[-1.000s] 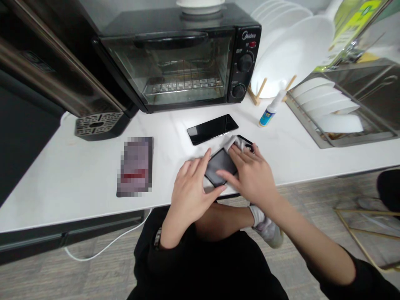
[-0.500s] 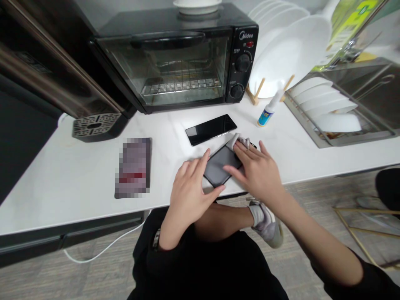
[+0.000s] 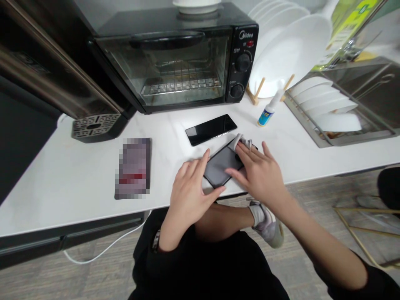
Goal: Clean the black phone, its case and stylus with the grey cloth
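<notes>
A dark grey smartphone (image 3: pixel 220 165) lies flat and slanted on the counter near its front edge. My left hand (image 3: pixel 190 188) holds its near left end, thumb on one side and fingers on the other. Under the fingertips of my right hand (image 3: pixel 263 174) a greyish-white cloth (image 3: pixel 238 141) is pressed onto the phone's far right end; that end is partly covered. The right thumb reaches out over the screen. Just behind lies a second phone (image 3: pixel 211 130) with a black, glossy screen.
A toaster oven (image 3: pixel 175 71) stands behind the phones. To its right are a small spray bottle (image 3: pixel 266 114), white plates (image 3: pixel 290 54) in a rack and a sink (image 3: pixel 379 89). A pixelated tablet-like item (image 3: pixel 133 168) lies left, by a machine's drip tray (image 3: pixel 95 125).
My right hand and the cloth have slid slightly right along the phone. My left hand stays where it was.
</notes>
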`<state>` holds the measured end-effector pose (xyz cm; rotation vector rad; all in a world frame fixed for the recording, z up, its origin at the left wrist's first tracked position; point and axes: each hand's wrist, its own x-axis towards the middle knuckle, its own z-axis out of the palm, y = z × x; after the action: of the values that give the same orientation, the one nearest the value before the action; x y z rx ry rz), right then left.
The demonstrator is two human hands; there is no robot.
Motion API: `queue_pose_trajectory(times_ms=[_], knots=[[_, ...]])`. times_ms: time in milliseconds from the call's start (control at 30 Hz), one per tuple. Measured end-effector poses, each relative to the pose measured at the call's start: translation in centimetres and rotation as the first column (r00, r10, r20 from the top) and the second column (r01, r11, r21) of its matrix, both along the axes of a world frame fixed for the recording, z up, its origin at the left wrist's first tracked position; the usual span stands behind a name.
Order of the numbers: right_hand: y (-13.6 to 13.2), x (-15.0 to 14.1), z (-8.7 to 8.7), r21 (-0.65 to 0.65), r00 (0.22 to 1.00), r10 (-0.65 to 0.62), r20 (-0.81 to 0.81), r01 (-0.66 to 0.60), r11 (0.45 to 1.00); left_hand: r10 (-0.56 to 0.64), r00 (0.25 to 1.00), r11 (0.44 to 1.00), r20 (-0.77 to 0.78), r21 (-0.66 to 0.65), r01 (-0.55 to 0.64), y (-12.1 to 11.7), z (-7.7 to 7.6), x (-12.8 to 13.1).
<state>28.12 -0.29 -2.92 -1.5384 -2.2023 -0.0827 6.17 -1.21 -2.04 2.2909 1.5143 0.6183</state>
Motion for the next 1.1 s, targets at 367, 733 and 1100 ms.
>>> queue_pose_trajectory(times_ms=[367,733,1100], knots=[[-1.1,0.8,-0.2,-0.006,1.0,-0.018,0.023,0.018,1.0,0.002,1.0,1.0,0.004,-0.001,-0.002,0.1,-0.1,-0.1],[-3.2,-2.8,-0.3,-0.036,0.978,0.196,-0.074,-0.199,0.979,-0.002,1.0,1.0,0.006,-0.002,0.002,0.1,0.0,0.0],[-4.5,-5.6,-0.5,-0.022,0.961,0.259,-0.095,-0.262,0.965,-0.019,1.0,1.0,0.017,-0.017,0.019,0.1,-0.1,-0.2]])
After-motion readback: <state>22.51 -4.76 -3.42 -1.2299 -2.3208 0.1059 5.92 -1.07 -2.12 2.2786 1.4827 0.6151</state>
